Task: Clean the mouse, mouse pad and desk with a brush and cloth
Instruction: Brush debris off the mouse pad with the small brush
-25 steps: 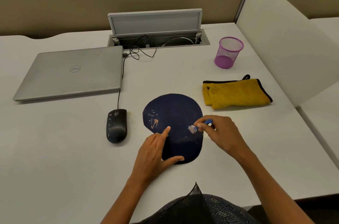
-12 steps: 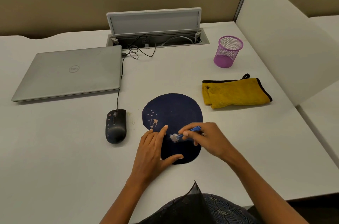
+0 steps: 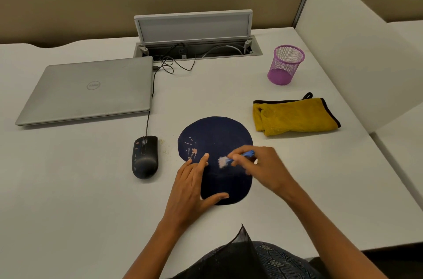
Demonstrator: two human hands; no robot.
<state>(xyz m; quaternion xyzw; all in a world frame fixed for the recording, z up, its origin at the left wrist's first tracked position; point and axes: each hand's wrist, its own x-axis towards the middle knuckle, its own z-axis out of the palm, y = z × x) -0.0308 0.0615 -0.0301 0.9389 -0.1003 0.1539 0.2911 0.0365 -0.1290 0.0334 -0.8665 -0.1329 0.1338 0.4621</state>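
A dark blue mouse pad (image 3: 217, 134) lies in the middle of the white desk (image 3: 68, 187), with pale crumbs near its left edge. My left hand (image 3: 192, 189) lies flat on the pad's lower left part, fingers straight. My right hand (image 3: 263, 169) pinches a small blue brush (image 3: 242, 155); its white bristles touch the pad's middle and look blurred. The black wired mouse (image 3: 145, 157) sits left of the pad, with crumbs on the desk between them. A folded yellow cloth (image 3: 295, 116) lies to the pad's right.
A closed silver laptop (image 3: 89, 88) sits at the back left, the mouse cable running to it. An open cable hatch (image 3: 194, 27) is at the back centre. A purple mesh cup (image 3: 286, 64) stands behind the cloth. A white divider panel (image 3: 354, 38) rises on the right.
My right hand swept the brush left across the pad from its right side, then back a little to the right. My left hand stayed pressed on the pad.
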